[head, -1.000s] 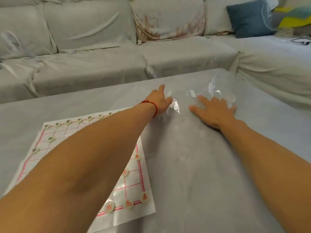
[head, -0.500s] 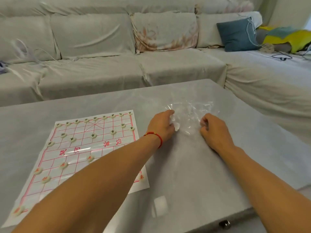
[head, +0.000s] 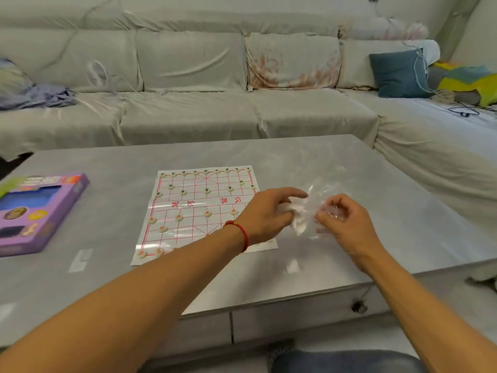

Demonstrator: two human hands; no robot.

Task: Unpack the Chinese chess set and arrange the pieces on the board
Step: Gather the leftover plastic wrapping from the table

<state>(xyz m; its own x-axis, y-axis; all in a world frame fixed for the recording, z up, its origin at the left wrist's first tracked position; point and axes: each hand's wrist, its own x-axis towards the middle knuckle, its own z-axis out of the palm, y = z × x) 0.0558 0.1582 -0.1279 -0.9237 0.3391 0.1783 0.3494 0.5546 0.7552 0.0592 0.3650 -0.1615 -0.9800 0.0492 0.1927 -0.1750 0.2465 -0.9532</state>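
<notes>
Gathering the clear plastic bag [head: 314, 208] at the xiangqi board's [head: 200, 208] three o'clock, left hand [head: 269, 214] and right hand [head: 343, 219] both pinching it; pieces apparently set, so next likely stowing it by the purple box [head: 37, 211]

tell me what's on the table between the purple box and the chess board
Nothing stands there: in the head view only bare grey table shows between the purple box and the chess board. A pale glare patch lies nearer the front edge.

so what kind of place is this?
Most likely a home living room: a long grey cloth-covered sectional sofa with a teal cushion, and a low grey coffee table holding a paper Chinese chess board.
</notes>
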